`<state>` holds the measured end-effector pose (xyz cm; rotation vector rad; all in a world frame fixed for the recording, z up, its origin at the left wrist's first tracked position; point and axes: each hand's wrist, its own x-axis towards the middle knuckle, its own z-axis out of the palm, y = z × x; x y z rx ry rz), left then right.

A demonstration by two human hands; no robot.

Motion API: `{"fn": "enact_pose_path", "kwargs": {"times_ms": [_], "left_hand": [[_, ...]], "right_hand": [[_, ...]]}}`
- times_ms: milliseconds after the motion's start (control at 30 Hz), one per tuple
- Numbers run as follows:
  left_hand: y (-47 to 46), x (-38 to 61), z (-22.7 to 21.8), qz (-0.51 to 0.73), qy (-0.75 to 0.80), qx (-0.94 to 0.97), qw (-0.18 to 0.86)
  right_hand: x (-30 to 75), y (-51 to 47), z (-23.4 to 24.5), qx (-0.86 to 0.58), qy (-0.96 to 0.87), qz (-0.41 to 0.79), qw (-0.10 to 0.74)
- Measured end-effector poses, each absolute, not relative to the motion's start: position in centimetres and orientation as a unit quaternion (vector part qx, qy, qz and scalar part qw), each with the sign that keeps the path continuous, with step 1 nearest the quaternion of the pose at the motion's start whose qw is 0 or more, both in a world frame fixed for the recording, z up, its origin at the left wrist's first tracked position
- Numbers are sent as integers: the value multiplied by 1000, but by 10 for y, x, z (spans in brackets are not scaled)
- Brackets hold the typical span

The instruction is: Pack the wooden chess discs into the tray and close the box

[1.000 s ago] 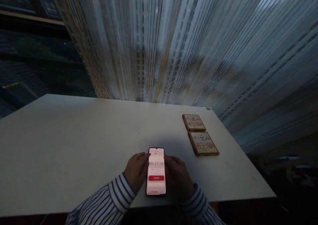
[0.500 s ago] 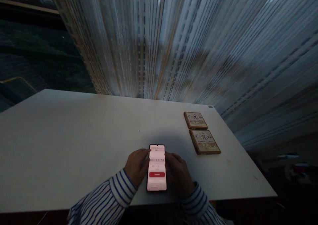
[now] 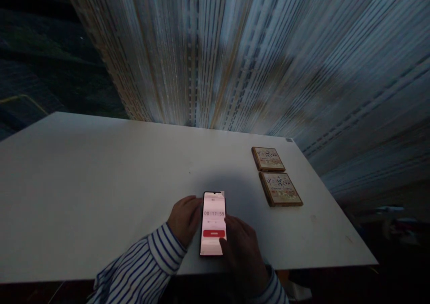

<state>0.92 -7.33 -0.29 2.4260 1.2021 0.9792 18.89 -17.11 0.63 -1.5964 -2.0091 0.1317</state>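
A lit smartphone (image 3: 214, 223) is in front of me near the table's front edge. Its pinkish screen reads 00:17:59 above a red button. My left hand (image 3: 184, 216) is closed along the phone's left side. On the right side, my right hand (image 3: 243, 248) grips the edge, with its thumb over the lower right of the screen near the red button. Whether the phone rests on the table or is raised off it, I cannot tell. Both arms wear blue-and-white striped sleeves.
Two flat decorated boxes (image 3: 281, 189) lie one behind the other on the right of the white table (image 3: 101, 192). A string curtain (image 3: 208, 62) hangs behind the table. Dark floor with blurred objects shows at the lower right.
My right hand has slid down the phone's side, and its thumb now lies over the lower screen. The displayed time went from 00:17:58 to 00:17:59. The view has shifted slightly.
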Motion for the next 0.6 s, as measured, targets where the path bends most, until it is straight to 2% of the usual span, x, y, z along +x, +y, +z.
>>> {"fn": "enact_pose_path", "kwargs": {"times_ms": [600], "left_hand": [[-76, 10, -6, 337, 422, 835, 107]], "right_hand": [[190, -180, -1, -565, -792, 10, 232]]}}
